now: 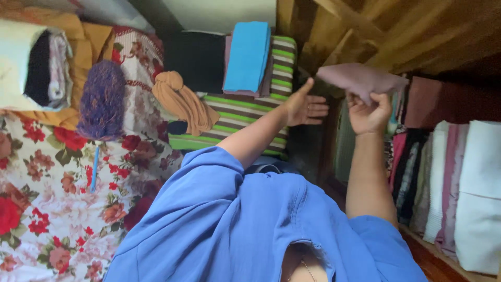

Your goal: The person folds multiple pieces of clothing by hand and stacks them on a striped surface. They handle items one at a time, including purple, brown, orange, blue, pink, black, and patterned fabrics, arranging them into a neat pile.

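Note:
My right hand (368,112) is raised and closed on a folded mauve cloth (361,78), holding it up in front of a wooden wall. My left hand (305,107) is beside it to the left, open with the fingers stretched toward the cloth and not touching it. It hovers past the edge of a green, white and brown striped cloth (237,112). Both arms reach out from my blue sleeves (235,219) at the bottom of the view.
A floral sheet (47,209) covers the bed at left, with a purple fuzzy item (102,99), a knotted orange cloth (180,99), a folded blue cloth (248,55) and a black cloth (198,60). A shelf at right holds upright folded clothes (454,183).

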